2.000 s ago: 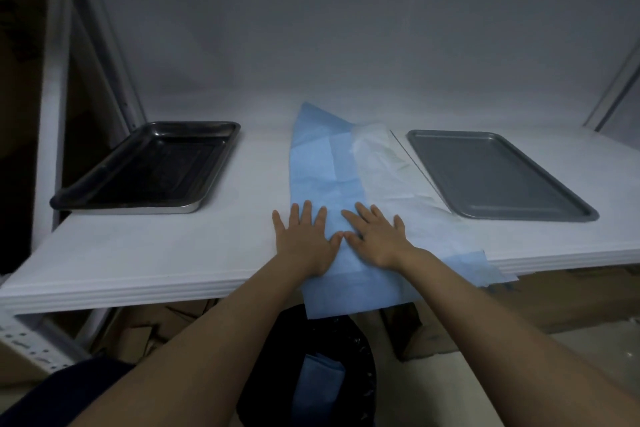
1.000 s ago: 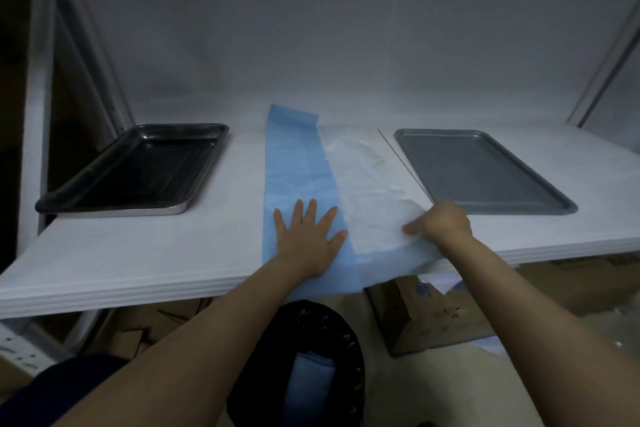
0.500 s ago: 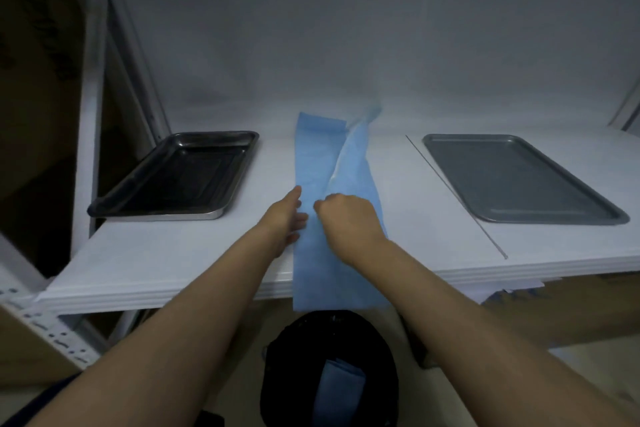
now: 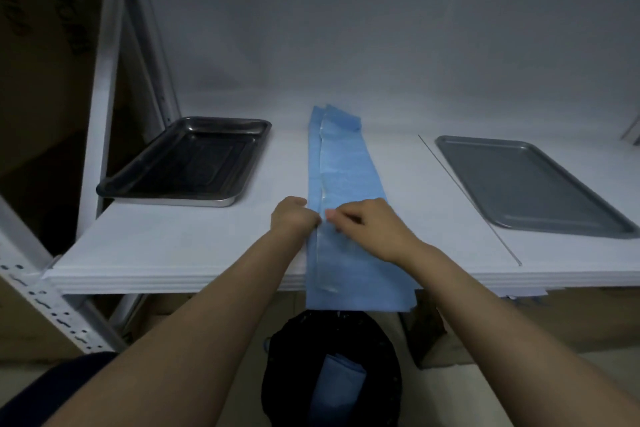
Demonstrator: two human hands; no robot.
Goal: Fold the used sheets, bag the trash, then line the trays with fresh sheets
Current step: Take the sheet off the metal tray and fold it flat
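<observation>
A blue sheet (image 4: 346, 170), folded lengthwise into a narrow strip, lies down the middle of the white shelf (image 4: 173, 243) and hangs over its front edge. My left hand (image 4: 292, 217) pinches the strip's left edge with curled fingers. My right hand (image 4: 363, 227) lies on top of the strip with its fingers curled, pinching the folded-over edge beside the left hand. A deep dark tray (image 4: 187, 163) stands at the left. A flat grey tray (image 4: 530, 184) stands at the right. Both trays are bare.
A black-lined trash bin (image 4: 277, 374) stands on the floor under the shelf's front edge, with a folded blue sheet (image 4: 337, 388) inside. A white rack post (image 4: 104, 87) rises at the left. Cardboard boxes (image 4: 460, 333) sit under the shelf.
My right hand drew the sheet's white-backed right half over to the left, so the sheet is now a narrow blue strip. My left hand went from flat on the sheet to pinching its edge.
</observation>
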